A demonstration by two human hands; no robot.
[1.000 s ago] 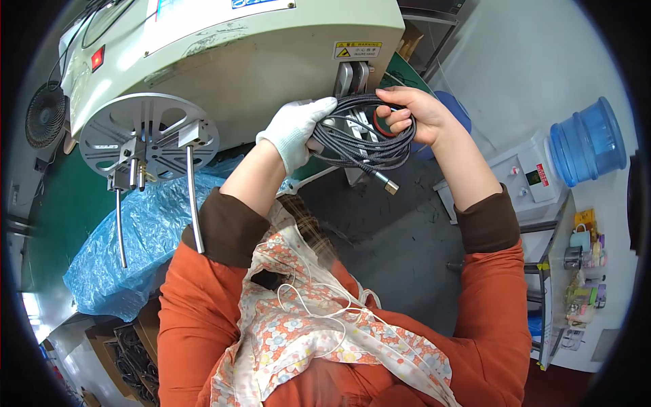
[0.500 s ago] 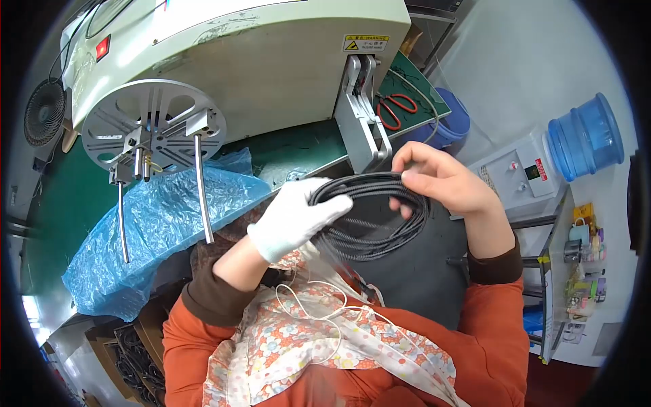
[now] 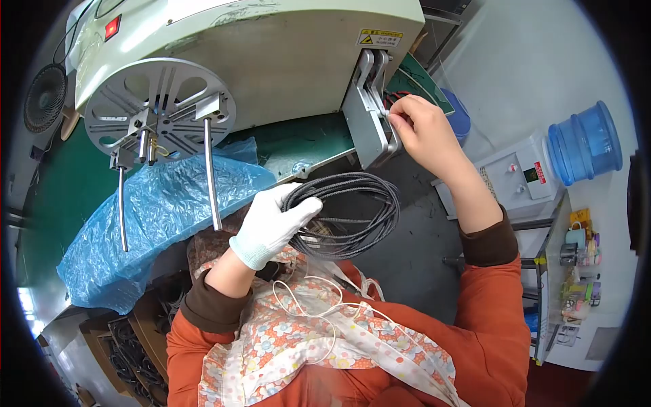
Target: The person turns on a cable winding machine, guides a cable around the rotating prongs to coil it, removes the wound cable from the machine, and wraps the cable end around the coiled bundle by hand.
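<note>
A coil of black cable hangs in front of me, gripped at its left side by my left hand, which wears a white glove. The thumb lies over the loops. My bare right hand is up at the metal bracket on the machine's right end. Its thumb and forefinger are pinched together at the bracket's edge; whatever is between them is too small to make out. Partly hidden behind this hand are the red-handled scissors.
The pale machine carries a round metal disc with protruding rods. Blue plastic sheeting lies below them over the green table edge. At right stands a water dispenser; boxes of black cables sit lower left.
My right hand has let go of the coil and moved up to the metal bracket. The left hand, still holding the coil, has shifted slightly left.
</note>
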